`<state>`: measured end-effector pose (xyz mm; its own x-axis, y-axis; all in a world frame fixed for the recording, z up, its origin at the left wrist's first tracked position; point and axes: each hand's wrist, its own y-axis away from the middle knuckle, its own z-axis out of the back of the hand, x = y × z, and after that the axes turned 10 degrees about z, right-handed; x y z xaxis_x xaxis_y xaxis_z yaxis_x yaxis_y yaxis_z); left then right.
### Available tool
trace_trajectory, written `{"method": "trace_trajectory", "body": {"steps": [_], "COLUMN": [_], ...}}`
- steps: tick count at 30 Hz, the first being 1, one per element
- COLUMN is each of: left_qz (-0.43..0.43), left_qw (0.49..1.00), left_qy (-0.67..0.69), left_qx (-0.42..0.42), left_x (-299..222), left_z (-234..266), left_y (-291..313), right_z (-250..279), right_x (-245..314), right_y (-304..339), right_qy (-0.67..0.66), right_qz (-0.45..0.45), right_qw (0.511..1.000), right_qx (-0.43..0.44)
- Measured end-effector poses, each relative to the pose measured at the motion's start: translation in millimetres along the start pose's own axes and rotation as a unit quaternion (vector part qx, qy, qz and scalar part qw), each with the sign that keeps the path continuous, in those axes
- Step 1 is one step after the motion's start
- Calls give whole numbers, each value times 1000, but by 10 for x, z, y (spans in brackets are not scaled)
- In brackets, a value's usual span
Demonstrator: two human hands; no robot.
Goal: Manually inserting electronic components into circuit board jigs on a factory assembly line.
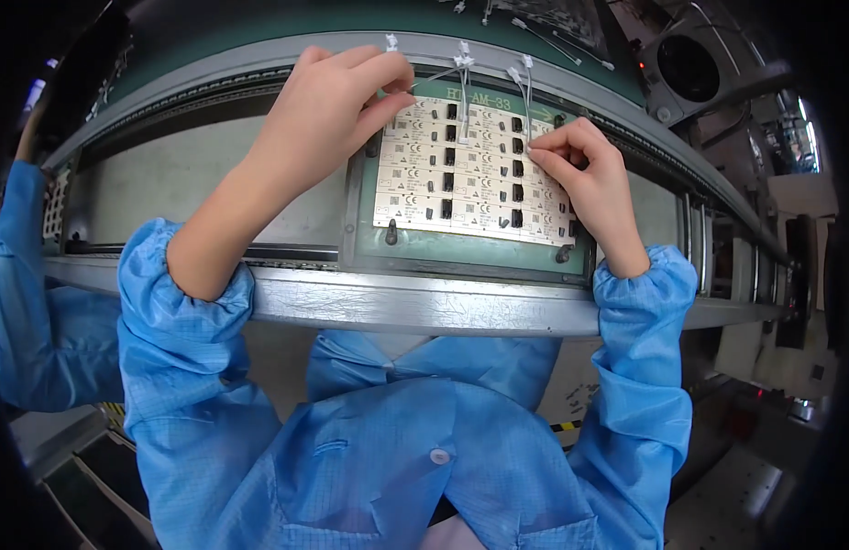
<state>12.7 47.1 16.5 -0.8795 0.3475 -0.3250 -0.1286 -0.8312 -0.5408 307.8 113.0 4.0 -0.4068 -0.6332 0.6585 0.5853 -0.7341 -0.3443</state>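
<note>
A panel of white circuit boards [415,183] with black components lies in a green fixture [443,252]. Thumb and forefinger of my left hand [347,96] pinch the end of a thin white cable [436,77] over the panel's far left corner. On the right side of the panel, my right hand [589,174] is closed at the fingertips on the lower end of another white connector cable [529,101], touching the boards. One more white cable [465,110] hangs down onto the middle of the panel, its connectors resting on the far rail.
The fixture sits between a near metal rail [424,304] and a far rail [259,66]. Loose white cables [562,41] lie on the dark surface beyond. A round black device [689,66] stands at far right. Another person's blue sleeve [26,247] shows at left.
</note>
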Motion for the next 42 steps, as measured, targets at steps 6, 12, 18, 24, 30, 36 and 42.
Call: {"method": "trace_trajectory", "body": {"steps": [6,12,18,24,30,36,42], "left_qz": [27,-10,-31,-5,65,42,5], "left_qw": [996,996,997,996,993,992,999], "left_qy": [79,83,63,93,91,117,32], "left_qx": [0,23,-13,-14,30,-2,5], "left_x": [21,66,88,-59,-55,-23,39], "left_z": [39,64,18,70,84,-12,25], "left_y": [72,73,124,124,110,149,201], "right_z": [-80,-102,-119,-98,-74,42,-51], "right_x": [25,3,-47,-84,-78,11,125], "right_y": [-5,-3,19,68,16,122,231], "right_qy": [-40,48,46,123,67,225,251], "right_qz": [-45,38,60,102,94,153,165], "right_qw": [998,998,997,987,993,960,951], "right_qx": [15,32,21,22,8,63,78]}}
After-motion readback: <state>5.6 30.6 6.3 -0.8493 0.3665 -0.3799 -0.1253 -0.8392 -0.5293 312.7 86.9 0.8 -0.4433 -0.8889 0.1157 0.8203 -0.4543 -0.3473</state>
